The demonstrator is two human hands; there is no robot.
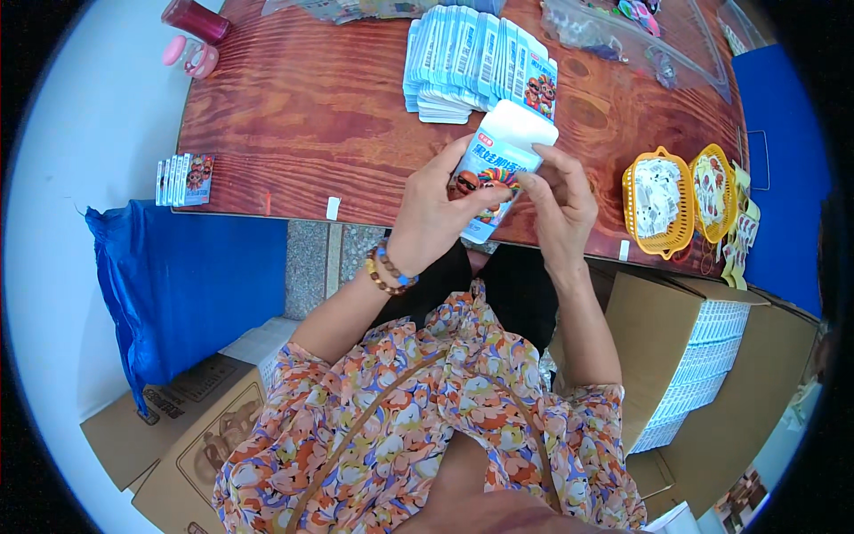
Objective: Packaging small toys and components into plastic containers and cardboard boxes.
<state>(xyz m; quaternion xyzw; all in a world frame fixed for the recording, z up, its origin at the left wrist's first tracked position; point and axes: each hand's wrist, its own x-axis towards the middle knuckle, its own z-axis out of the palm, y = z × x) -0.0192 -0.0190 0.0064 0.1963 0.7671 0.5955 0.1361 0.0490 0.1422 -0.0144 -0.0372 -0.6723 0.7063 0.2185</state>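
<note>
A light blue printed carton point(485, 171) is held up over the table's near edge, its pale top flap point(520, 120) standing up. My left hand point(436, 200) grips it from the left, thumb across the printed front and fingers behind. At the carton's upper right edge, my right hand point(562, 191) has its thumb and bent fingers closed around the side by the flap. Just beyond the carton lies a large stack of flat light blue cartons point(471, 58), fanned in overlapping rows.
Two yellow baskets point(659, 242) of small white packets stand at the table's right. Several filled boxes point(184, 181) line up at the left edge. A pink-lidded jar point(190, 57) and clear plastic bags point(592, 31) sit farther back. A cardboard box point(654, 329) of stacked cartons is below right.
</note>
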